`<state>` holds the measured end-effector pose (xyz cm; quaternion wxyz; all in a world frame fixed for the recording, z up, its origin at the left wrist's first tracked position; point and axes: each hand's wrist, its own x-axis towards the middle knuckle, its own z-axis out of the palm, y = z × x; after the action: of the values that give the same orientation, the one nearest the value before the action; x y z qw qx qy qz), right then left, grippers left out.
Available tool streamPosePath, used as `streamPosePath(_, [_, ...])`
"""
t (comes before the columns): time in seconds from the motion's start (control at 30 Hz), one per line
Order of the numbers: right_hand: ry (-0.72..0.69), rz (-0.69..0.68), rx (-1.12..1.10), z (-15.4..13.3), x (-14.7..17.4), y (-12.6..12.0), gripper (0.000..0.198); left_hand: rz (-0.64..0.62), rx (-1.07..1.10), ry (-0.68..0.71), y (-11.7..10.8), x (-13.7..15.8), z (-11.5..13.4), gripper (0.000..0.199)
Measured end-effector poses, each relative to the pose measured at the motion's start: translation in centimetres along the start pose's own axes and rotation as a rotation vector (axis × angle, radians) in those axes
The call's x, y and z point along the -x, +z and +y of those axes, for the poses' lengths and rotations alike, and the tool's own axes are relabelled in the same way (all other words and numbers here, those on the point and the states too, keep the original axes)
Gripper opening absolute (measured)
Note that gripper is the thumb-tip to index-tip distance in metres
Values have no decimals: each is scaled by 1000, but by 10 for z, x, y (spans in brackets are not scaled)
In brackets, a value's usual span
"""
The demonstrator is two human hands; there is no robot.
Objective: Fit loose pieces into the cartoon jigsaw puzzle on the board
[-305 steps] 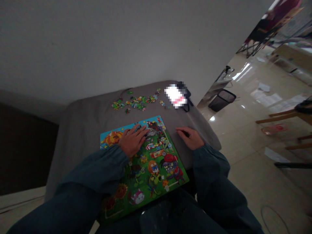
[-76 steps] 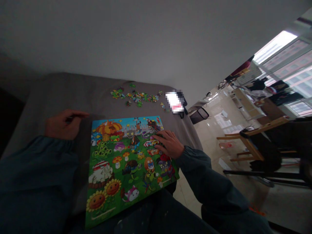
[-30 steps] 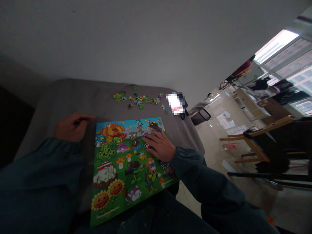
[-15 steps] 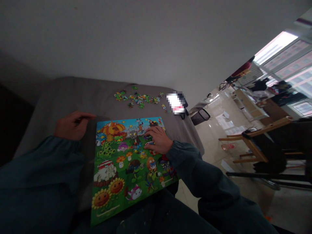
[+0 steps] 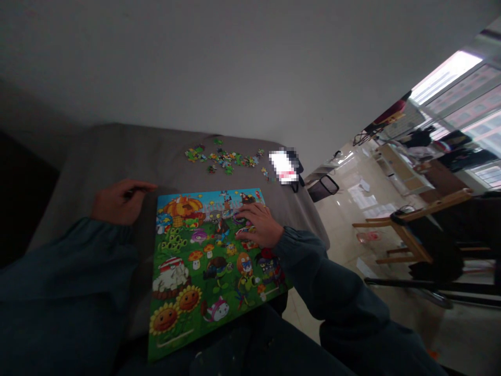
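Note:
A colourful cartoon jigsaw puzzle board [image 5: 195,261] lies on the grey table [image 5: 117,151] in front of me, its near edge over my lap. My right hand [image 5: 260,224] rests on the board's upper right part, fingers bent, fingertips pressing on the pieces there. My left hand [image 5: 117,201] lies on the table just left of the board's top corner, fingers loosely drawn together towards the thumb; whether anything is in it is hidden. Loose puzzle pieces [image 5: 223,159] are scattered at the far side of the table.
A blurred white object on a dark pouch [image 5: 285,167] sits at the table's far right corner. A black mesh waste bin [image 5: 323,187] stands on the glossy floor beyond. A wooden chair [image 5: 415,230] with dark cloth is at right. A wall is behind the table.
Over the last second my right hand drew slightly up and right on the board and its fingers curled. My left hand has stayed in place beside the board.

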<state>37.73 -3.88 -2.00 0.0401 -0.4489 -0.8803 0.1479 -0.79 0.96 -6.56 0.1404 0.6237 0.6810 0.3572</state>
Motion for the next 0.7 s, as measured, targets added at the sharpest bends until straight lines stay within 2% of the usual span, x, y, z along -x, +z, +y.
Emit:
streamPosePath(0.2, [-169, -109, 173, -9, 19, 3, 68, 0, 8, -1, -2, 3, 4, 39])
streamPosePath(0.37, [-157, -161, 190, -7, 29, 11, 70, -10, 8, 0, -5, 8, 10, 41])
streamPosePath(0.7, [-159, -217, 81, 0, 23, 15, 72, -51, -47, -7, -8, 9, 10, 41])
